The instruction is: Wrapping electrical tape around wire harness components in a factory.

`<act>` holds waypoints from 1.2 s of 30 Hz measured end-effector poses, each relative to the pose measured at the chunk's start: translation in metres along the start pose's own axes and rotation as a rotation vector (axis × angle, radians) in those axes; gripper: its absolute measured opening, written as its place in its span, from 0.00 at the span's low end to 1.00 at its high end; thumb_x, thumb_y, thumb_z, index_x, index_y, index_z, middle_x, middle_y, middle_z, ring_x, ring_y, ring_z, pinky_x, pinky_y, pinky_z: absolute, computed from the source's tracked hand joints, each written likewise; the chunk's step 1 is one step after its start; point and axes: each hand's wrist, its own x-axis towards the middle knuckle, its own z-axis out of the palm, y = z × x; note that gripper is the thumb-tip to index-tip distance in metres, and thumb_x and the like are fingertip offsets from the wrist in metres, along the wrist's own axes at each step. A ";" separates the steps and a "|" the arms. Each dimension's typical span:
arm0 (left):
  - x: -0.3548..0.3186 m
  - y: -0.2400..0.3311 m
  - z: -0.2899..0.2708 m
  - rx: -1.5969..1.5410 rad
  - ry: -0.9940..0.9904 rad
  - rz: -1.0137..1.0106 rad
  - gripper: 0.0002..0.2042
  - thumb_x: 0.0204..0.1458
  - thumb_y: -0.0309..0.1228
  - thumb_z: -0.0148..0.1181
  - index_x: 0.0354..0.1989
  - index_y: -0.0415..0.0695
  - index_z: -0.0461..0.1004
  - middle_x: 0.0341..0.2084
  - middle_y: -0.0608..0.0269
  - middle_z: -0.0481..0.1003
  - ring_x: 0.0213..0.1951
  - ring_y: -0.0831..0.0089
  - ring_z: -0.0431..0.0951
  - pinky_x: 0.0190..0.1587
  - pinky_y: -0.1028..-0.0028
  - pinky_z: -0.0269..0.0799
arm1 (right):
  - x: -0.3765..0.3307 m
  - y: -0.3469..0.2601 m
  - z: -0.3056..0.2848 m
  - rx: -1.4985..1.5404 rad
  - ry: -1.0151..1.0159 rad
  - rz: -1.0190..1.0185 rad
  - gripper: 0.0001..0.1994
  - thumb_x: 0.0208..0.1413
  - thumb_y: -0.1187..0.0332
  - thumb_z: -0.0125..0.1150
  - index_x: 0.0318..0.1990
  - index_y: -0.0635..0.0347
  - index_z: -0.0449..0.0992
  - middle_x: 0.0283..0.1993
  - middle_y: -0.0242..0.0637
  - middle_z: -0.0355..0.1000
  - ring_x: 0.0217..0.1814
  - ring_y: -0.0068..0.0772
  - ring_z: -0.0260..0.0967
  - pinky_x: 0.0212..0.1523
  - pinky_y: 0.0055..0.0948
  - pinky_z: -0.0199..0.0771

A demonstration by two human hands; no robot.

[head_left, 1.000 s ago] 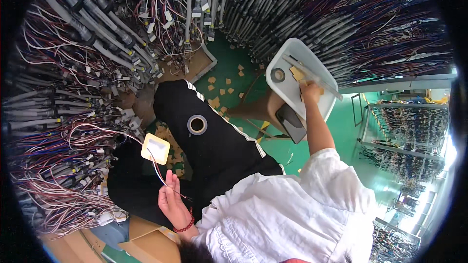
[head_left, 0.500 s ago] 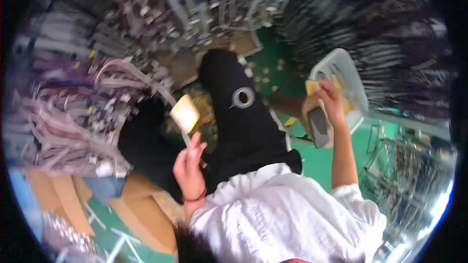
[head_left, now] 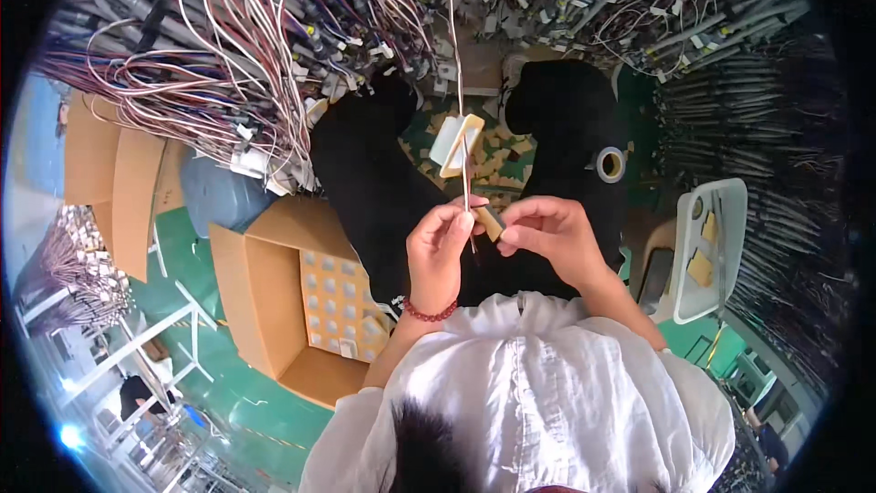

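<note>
The left hand [head_left: 438, 251] pinches the wire [head_left: 468, 190] between thumb and fingers; the right hand [head_left: 552, 236] has thumb and fingertips clamped on the card [head_left: 490, 222], just beside; the pad [head_left: 448, 143] sits along the wire, far of both; tape [head_left: 610, 164] lies on the right thigh [head_left: 570, 141], tray [head_left: 683, 256] right, carton [head_left: 245, 306] near left

The piece [head_left: 491, 223] is tan, the bracelet [head_left: 429, 317] red.

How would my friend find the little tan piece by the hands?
Find the white shirt, then the left hand and right hand just above it. The small tan piece is between their fingertips. Other tan pieces lie on the floor or in the white tub; only this one is held.
</note>
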 end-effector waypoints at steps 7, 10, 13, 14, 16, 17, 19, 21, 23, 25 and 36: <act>0.001 -0.005 -0.006 0.025 -0.056 -0.020 0.07 0.58 0.26 0.52 0.37 0.34 0.71 0.43 0.56 0.74 0.39 0.79 0.73 0.45 0.78 0.70 | 0.003 0.008 0.001 -0.048 -0.030 -0.113 0.05 0.50 0.79 0.61 0.36 0.70 0.76 0.36 0.38 0.70 0.31 0.26 0.71 0.33 0.24 0.76; 0.000 -0.006 -0.003 0.025 -0.070 -0.046 0.06 0.58 0.26 0.52 0.37 0.34 0.71 0.43 0.56 0.74 0.39 0.79 0.73 0.45 0.78 0.70 | 0.002 0.012 0.005 -0.181 -0.007 -0.198 0.04 0.50 0.80 0.60 0.34 0.70 0.75 0.36 0.37 0.69 0.31 0.24 0.69 0.33 0.21 0.74; 0.001 -0.004 0.001 0.000 -0.064 -0.050 0.06 0.59 0.25 0.51 0.37 0.34 0.71 0.43 0.56 0.75 0.39 0.79 0.73 0.45 0.78 0.70 | 0.002 0.015 0.004 -0.251 0.038 -0.267 0.03 0.49 0.80 0.59 0.32 0.69 0.75 0.35 0.35 0.68 0.32 0.22 0.68 0.34 0.20 0.73; 0.001 -0.003 0.002 -0.017 -0.057 -0.054 0.06 0.59 0.25 0.51 0.37 0.34 0.71 0.42 0.57 0.75 0.39 0.79 0.73 0.45 0.78 0.70 | 0.002 0.015 0.004 -0.254 0.047 -0.297 0.03 0.49 0.81 0.59 0.32 0.69 0.75 0.35 0.35 0.67 0.33 0.22 0.68 0.34 0.20 0.72; 0.002 -0.004 0.002 -0.027 -0.046 -0.053 0.06 0.59 0.25 0.51 0.37 0.34 0.71 0.42 0.56 0.75 0.39 0.79 0.73 0.45 0.78 0.70 | 0.000 0.010 0.006 -0.257 0.031 -0.318 0.03 0.49 0.81 0.59 0.32 0.69 0.75 0.36 0.35 0.67 0.33 0.21 0.68 0.34 0.19 0.72; 0.002 -0.005 0.001 -0.038 -0.037 -0.052 0.06 0.59 0.25 0.51 0.37 0.34 0.71 0.42 0.56 0.74 0.39 0.79 0.73 0.45 0.78 0.70 | -0.001 0.008 0.006 -0.262 0.017 -0.340 0.04 0.48 0.81 0.60 0.33 0.69 0.75 0.37 0.35 0.68 0.34 0.21 0.69 0.35 0.19 0.72; 0.002 -0.003 0.003 -0.013 -0.047 -0.037 0.06 0.59 0.25 0.51 0.37 0.34 0.71 0.43 0.56 0.74 0.39 0.79 0.73 0.45 0.78 0.71 | -0.001 0.009 0.006 -0.300 0.027 -0.373 0.04 0.48 0.81 0.60 0.33 0.69 0.75 0.37 0.36 0.68 0.34 0.22 0.69 0.35 0.19 0.72; 0.002 -0.003 0.003 0.012 -0.055 -0.022 0.06 0.59 0.24 0.51 0.38 0.34 0.71 0.43 0.56 0.74 0.38 0.79 0.73 0.45 0.78 0.71 | -0.001 0.010 0.005 -0.339 0.036 -0.406 0.05 0.47 0.81 0.61 0.33 0.69 0.75 0.36 0.36 0.68 0.34 0.22 0.69 0.35 0.18 0.72; 0.002 -0.005 0.001 0.072 -0.065 -0.020 0.06 0.59 0.24 0.51 0.38 0.33 0.71 0.43 0.56 0.74 0.39 0.80 0.73 0.45 0.79 0.71 | 0.000 0.011 0.004 -0.447 0.041 -0.493 0.05 0.46 0.81 0.61 0.32 0.68 0.75 0.34 0.35 0.69 0.32 0.20 0.68 0.33 0.17 0.71; 0.002 -0.004 0.004 0.086 -0.065 -0.007 0.06 0.58 0.24 0.51 0.38 0.33 0.71 0.43 0.56 0.74 0.38 0.80 0.73 0.45 0.79 0.71 | -0.001 0.009 0.006 -0.504 0.068 -0.515 0.04 0.45 0.80 0.61 0.31 0.68 0.74 0.32 0.33 0.69 0.31 0.19 0.67 0.31 0.16 0.69; -0.002 -0.005 0.003 0.089 -0.214 -0.041 0.06 0.58 0.23 0.50 0.36 0.33 0.71 0.58 0.47 0.64 0.45 0.80 0.70 0.41 0.82 0.68 | 0.008 0.020 0.008 -0.595 0.386 -0.515 0.04 0.44 0.80 0.60 0.26 0.63 0.72 0.22 0.26 0.66 0.21 0.13 0.59 0.22 0.16 0.58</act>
